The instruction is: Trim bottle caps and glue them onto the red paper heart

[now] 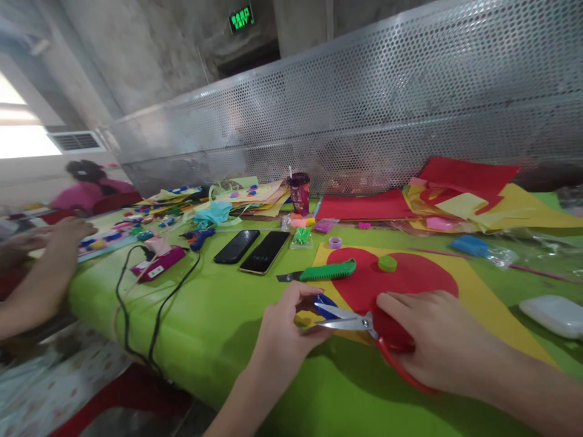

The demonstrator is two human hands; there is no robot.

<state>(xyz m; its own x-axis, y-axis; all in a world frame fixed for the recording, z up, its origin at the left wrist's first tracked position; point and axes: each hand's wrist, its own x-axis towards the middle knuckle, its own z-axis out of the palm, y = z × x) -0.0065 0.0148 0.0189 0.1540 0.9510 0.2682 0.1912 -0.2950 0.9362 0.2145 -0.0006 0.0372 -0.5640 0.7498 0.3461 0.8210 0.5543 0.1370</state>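
Fingers of the right hand (437, 340) grip red-handled scissors (350, 322); fingers of the left hand (286, 331) pinch a blue paper scrap (325, 305) at the blades.

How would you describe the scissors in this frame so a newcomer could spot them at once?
On the lime-green table, find the big red paper circle on a yellow sheet. At its near edge, the right hand grips red-handled scissors, silver blades at a small blue scrap in the left hand. The green-handled cutter behind lies untouched; only these have red handles.
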